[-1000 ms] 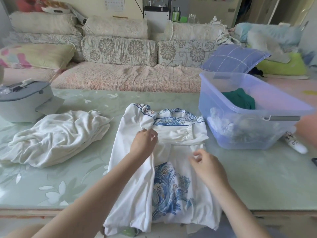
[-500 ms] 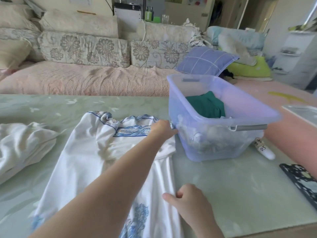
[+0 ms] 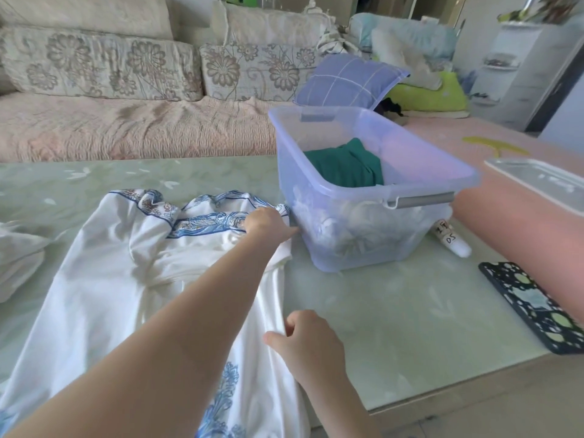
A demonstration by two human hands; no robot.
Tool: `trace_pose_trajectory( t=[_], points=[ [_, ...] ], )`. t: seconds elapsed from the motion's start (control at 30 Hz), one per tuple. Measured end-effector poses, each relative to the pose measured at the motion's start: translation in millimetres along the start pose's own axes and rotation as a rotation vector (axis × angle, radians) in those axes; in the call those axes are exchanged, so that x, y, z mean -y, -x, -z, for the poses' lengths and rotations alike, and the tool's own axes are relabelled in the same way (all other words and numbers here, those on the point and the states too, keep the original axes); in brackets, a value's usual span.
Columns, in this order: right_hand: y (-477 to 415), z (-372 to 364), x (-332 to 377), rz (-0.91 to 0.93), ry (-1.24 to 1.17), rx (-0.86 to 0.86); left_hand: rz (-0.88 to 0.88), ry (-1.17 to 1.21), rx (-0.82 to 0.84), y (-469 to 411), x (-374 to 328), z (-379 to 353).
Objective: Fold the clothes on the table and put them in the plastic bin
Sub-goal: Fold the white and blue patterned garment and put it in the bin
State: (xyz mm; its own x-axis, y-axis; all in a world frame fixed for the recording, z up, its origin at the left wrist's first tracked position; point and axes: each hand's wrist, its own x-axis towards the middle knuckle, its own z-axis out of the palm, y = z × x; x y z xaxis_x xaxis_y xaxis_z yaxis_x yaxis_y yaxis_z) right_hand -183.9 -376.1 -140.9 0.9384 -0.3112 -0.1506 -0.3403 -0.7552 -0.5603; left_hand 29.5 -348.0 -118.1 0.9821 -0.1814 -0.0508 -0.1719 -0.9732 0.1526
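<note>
Now, the table (image 3: 395,311) gives plenty of flat surface, and the white garment (image 3: 110,279) with blue print lies spread on it, collar at the far end and hem running off the near edge. Its far right corner lies just beside the plastic bin (image 3: 319,245), which already holds a green folded piece (image 3: 347,165).

The left hand (image 3: 267,224) sits on that far right shoulder with fingers curled under. Its back hides whether they pinch or only press. The right hand (image 3: 311,339) pinches the garment's right edge nearer the body.

The step looks like folding the right side inward. To do it well, lift both points together, carry the edge leftward in one straight line, keep it parallel to the left side, then smooth out the wrinkles near the collar.
</note>
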Motion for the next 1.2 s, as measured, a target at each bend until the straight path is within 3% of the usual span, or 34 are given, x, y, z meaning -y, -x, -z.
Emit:
trace_pose_trajectory(
  t=[0.2, 0.3, 0.5, 0.63, 0.7, 0.77, 0.87, 1.03, 1.2],
  points=[
    [1.5, -1.1, 0.3, 0.042, -0.061, -0.008, 0.004, -0.07, -0.034, -6.6, -1.3, -3.8],
    [0.2, 0.0, 0.4, 0.051, -0.086, -0.019, 0.019, 0.039, -0.059, -10.0, 2.1, -4.7],
    [-1.4, 0.9, -0.5, 0.059, -0.176, 0.053, 0.273, 0.662, 0.038, -28.3, 36.7, 11.9],
    [1.3, 1.0, 8.2, 0.038, -0.407, 0.21, 0.38, 1.094, 0.083, -37.3, 76.9, 24.2],
    [4.6, -2.5, 15.3, 0.041, -0.508, 0.293, 0.426, 1.238, 0.024, -33.0, 91.6, 33.6],
    [7.1, -7.1, 22.6, 0.056, -0.623, 0.374, 0.399, 1.261, -0.048, -31.6, 107.4, 41.5],
    [8.7, -14.1, 34.9, 0.139, -0.733, 0.537, 0.255, 1.231, -0.015, -26.0, 132.9, 51.2],
    [15.4, -28.1, 62.2, 0.246, -0.727, 0.7, 0.46, 1.368, -0.029, -14.3, 189.2, 58.7],
    [25.2, -50.3, 84.7, 0.283, -0.57, 0.851, 0.352, 1.246, -0.167, -1.2, 225.4, 46.7]
  ],
)
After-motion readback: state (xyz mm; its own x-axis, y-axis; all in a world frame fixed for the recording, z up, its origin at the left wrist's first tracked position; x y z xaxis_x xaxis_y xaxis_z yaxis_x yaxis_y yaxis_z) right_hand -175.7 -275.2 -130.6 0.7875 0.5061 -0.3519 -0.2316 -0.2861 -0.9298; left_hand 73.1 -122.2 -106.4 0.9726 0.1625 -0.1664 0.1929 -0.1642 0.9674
